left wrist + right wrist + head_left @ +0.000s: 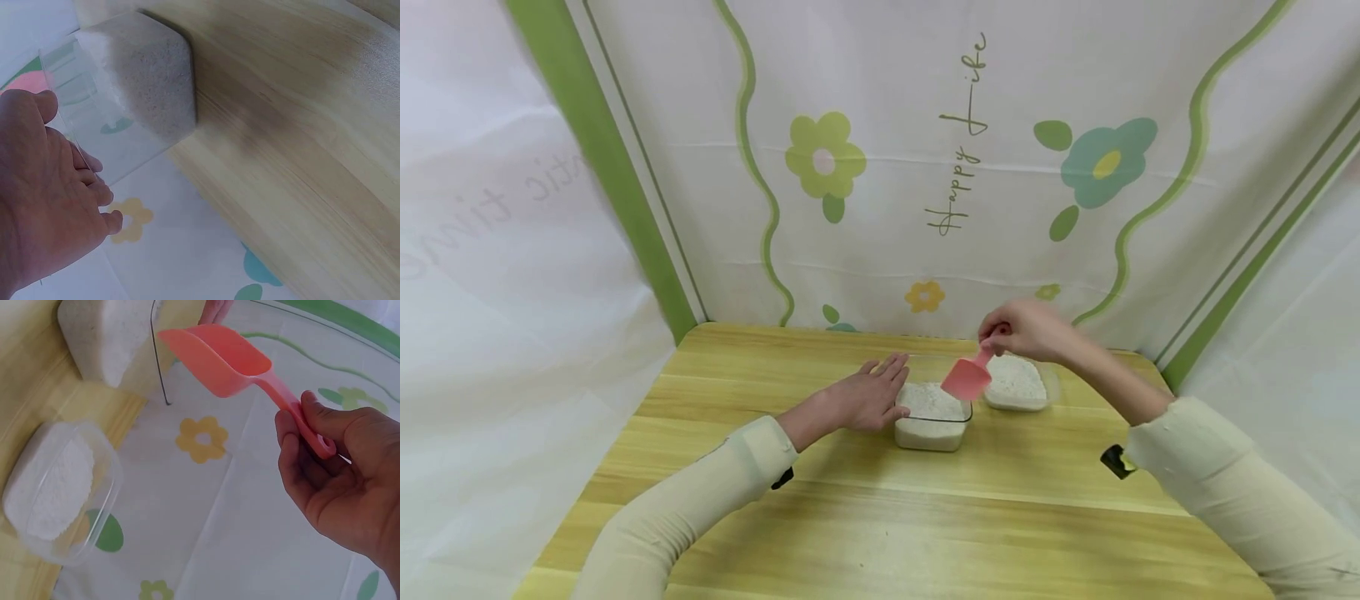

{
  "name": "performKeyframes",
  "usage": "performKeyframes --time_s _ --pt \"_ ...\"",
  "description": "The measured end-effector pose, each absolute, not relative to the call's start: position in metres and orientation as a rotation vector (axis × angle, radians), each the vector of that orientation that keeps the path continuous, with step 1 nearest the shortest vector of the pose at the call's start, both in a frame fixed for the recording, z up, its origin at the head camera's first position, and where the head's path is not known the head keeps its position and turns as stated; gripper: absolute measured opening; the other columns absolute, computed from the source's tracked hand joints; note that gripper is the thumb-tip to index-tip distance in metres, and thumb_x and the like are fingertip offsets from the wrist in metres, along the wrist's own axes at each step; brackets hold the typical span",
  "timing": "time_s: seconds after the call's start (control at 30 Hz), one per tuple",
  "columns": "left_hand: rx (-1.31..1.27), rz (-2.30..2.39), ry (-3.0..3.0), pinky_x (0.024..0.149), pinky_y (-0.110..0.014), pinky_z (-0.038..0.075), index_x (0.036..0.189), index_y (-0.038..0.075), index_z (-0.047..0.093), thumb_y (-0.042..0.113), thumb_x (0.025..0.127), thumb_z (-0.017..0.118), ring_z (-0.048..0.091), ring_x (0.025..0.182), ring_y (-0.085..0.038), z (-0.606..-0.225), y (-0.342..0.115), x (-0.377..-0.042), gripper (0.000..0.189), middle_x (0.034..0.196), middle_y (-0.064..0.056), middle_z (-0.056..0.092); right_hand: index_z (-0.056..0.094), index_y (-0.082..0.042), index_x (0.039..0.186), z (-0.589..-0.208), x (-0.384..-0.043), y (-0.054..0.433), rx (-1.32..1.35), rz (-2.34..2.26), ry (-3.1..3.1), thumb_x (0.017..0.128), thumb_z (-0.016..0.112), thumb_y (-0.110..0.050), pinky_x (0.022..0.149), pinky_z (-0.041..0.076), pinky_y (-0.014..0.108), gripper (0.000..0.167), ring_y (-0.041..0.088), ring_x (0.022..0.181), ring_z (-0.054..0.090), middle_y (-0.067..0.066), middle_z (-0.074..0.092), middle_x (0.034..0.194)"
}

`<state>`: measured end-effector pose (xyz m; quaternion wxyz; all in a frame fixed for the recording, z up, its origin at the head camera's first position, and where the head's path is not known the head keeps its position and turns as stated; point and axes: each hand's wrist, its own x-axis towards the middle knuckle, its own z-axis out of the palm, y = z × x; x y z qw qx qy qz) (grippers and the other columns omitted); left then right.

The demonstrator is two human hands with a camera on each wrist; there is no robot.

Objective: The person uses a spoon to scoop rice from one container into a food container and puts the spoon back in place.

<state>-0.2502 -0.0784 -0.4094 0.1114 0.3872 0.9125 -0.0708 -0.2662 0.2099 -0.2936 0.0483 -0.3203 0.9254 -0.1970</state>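
My right hand (1033,331) grips the handle of a pink scoop (967,379), with thumb and fingers round it in the right wrist view. The scoop (215,359) is held over the taller clear container (928,435), and its visible inside looks bare. White powder (928,400) fills the lower part of that container. At the container's left side, my left hand (872,396) has its fingers spread along the rim. In the left wrist view the fingers of this hand (56,187) lie right at the clear wall's edge, loosely bent.
A lower clear tub (1052,392) of white powder stands just right of the taller container. Both stand on a wooden table (880,517) near its back edge. A printed white curtain (887,233) hangs behind and along both sides.
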Motion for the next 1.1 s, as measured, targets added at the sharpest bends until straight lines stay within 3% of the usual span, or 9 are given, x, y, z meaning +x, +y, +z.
performKeyframes --time_s 0.23,0.47,0.63,0.93,1.1 --pt "1.124 -0.196 2.67 0.126 -0.046 0.017 0.16 0.003 0.013 0.055 0.106 0.025 0.0 0.157 -0.025 -0.41 -0.079 -0.251 0.075 0.169 -0.013 -0.001 0.076 -0.009 0.087 -0.309 -0.29 0.184 -1.06 -0.594 2.638 0.093 0.069 -0.006 0.063 0.052 0.026 0.01 0.011 0.067 0.067 -0.001 0.073 0.077" --pt "1.115 -0.183 2.671 0.125 -0.047 0.017 0.16 0.004 0.014 0.054 0.106 0.026 0.0 0.157 -0.025 -0.409 -0.077 -0.251 0.075 0.169 -0.014 0.001 0.074 -0.005 0.08 -0.327 -0.314 0.156 -1.182 -0.534 2.44 0.092 0.066 -0.001 0.061 0.05 0.024 0.014 0.025 0.068 0.071 0.004 0.071 0.071" --pt "1.148 -0.193 2.668 0.125 -0.047 0.017 0.16 0.002 0.015 0.053 0.107 0.028 0.0 0.157 -0.026 -0.409 -0.072 -0.251 0.074 0.169 -0.014 0.001 0.074 -0.003 0.081 -0.338 -0.327 0.147 -1.179 -0.51 2.381 0.092 0.065 0.001 0.061 0.053 0.023 0.015 0.02 0.066 0.07 0.005 0.072 0.072" --pt "1.108 -0.211 2.666 0.126 -0.047 0.016 0.16 0.003 0.013 0.054 0.106 0.026 -0.001 0.157 -0.026 -0.407 -0.073 -0.253 0.075 0.169 -0.013 -0.002 0.075 -0.002 0.1 -0.35 -0.343 0.141 -1.147 -0.477 2.424 0.09 0.067 -0.001 0.066 0.046 0.026 0.012 0.011 0.071 0.055 0.006 0.07 0.085" --pt "1.109 -0.219 2.669 0.125 -0.047 0.017 0.16 0.002 0.013 0.055 0.106 0.025 -0.001 0.157 -0.026 -0.409 -0.076 -0.254 0.076 0.169 -0.014 -0.001 0.071 -0.001 0.116 -0.356 -0.346 0.14 -1.149 -0.461 2.442 0.091 0.064 0.0 0.078 0.054 0.034 0.026 0.021 0.087 0.063 0.009 0.067 0.095"
